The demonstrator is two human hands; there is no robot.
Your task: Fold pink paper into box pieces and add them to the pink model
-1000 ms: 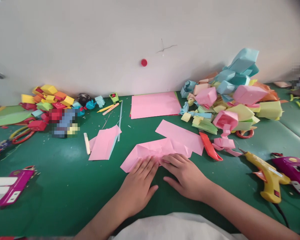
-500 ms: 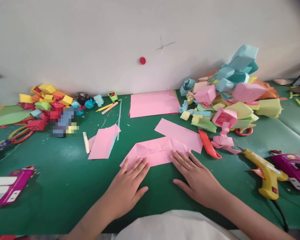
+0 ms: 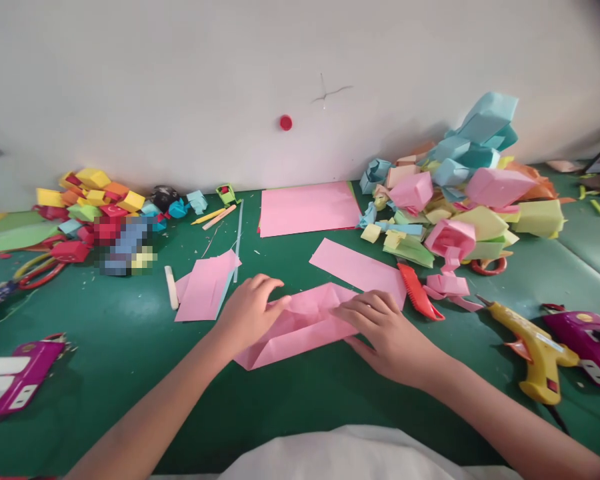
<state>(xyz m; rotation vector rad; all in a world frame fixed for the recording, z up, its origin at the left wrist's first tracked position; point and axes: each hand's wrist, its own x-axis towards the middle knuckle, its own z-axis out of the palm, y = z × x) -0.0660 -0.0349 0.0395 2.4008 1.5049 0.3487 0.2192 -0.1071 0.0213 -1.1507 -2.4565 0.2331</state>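
Observation:
A pink folded paper stands partly opened into a long trough on the table in front of me. At its left end, my left hand curls over the far edge, thumb on the near side; its other fingertips are partly hidden. My right hand grips the right end, fingers over the paper and thumb low at the near side. Just behind lies a flat pink paper strip, its lower part passing behind the right hand. A red utility knife rests right of that strip.
Pink sheets lie against the wall. Folded paper pieces heap up at the back right, with a yellow glue gun nearer me. Smaller pink papers, a white stick and a purple tool are on the left.
Both hands lay flat pressing the paper and then spread apart. Now they hold its ends, and the flattened paper has been raised and opened into a trough.

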